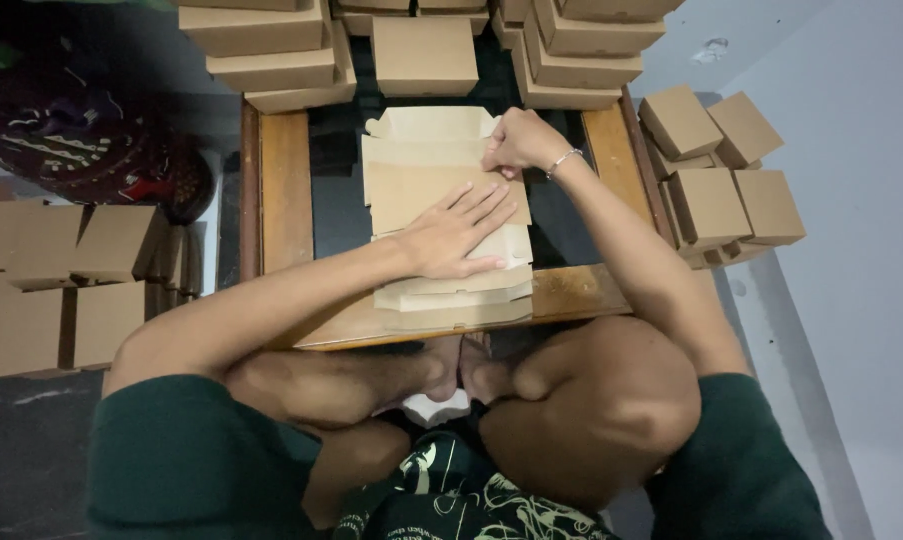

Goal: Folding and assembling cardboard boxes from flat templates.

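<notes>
Partly, left hand [458, 232] hides flat carton [441, 190]; right hand [516, 140] pinches edge.

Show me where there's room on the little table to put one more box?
Bare patches: the dark table top between the wooden left rail and the flat cardboard stack, and a narrower strip right of the stack, behind the right hand. The left hand presses the stack's middle. The far edge is crowded with folded boxes.

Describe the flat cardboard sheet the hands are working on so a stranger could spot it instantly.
Find the low wooden table. On its dark middle lies the flat cardboard sheet, pinned by the left hand, its far right edge pinched by the right hand. Unlike the folded boxes around, it is unfolded.
</notes>
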